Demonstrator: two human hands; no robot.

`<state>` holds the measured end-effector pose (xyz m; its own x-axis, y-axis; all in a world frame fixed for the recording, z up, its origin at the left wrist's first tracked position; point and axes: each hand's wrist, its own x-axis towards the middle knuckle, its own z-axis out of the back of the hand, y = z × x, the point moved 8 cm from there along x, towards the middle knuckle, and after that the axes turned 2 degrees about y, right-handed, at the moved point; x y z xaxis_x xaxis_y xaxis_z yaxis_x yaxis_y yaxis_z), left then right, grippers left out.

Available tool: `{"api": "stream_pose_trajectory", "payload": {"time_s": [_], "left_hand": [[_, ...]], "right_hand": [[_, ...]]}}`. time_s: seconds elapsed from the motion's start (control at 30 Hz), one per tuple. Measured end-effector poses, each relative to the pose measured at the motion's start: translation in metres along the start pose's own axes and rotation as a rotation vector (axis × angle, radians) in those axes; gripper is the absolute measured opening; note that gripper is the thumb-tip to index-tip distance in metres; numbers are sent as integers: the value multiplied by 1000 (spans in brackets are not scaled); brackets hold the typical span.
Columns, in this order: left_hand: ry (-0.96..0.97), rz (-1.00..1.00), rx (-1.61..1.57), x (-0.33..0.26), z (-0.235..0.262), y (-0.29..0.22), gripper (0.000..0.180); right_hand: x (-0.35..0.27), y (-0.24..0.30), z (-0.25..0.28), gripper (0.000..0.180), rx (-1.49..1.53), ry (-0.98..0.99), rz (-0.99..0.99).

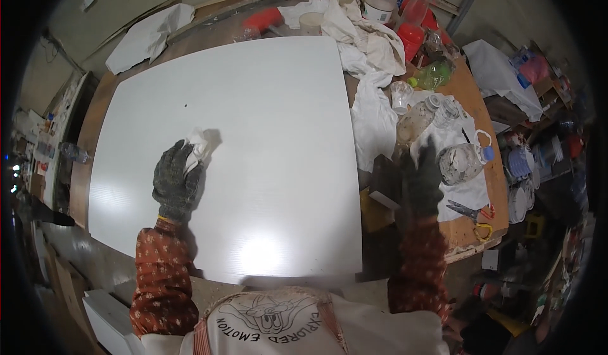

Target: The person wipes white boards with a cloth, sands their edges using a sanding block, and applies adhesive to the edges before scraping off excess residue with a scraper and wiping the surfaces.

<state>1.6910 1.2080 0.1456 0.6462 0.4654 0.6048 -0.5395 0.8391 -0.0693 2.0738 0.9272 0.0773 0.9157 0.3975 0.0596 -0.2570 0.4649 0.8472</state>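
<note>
White panel lies flat on the bench in the head view, filling its left and middle. The left hand, in a dark knit glove, grips a crumpled white cloth against the panel's surface. The right hand, also gloved, is blurred beside the panel, near the bottles; whether it is open or holding something I cannot tell.

On the bench's right side, a blue-capped clear jug has whitish matter coating its inside. Near it lies a cloudy clear bottle, contents unclear. Beyond are a clear plastic cup, a green bottle on its side, a white-capped bottle, red in its lower part, and a large bottle with a pale, cloudy look.
</note>
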Motion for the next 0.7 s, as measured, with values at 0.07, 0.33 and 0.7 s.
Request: {"api": "stream_pose_trajectory", "payload": {"time_s": [0.07,0.33,0.7], "left_hand": [[-5,-5,-3,4,-4,-10,37],[71,39,68,-10,-15,1,43],[-68,-102,57,-6,4,-21,45]], "right_hand": [[-28,-18,-15,51,-475,279,180],[-51,78,-17,24,-525,433,380],[-50,135,-95,46,-671,8,1102]]}}
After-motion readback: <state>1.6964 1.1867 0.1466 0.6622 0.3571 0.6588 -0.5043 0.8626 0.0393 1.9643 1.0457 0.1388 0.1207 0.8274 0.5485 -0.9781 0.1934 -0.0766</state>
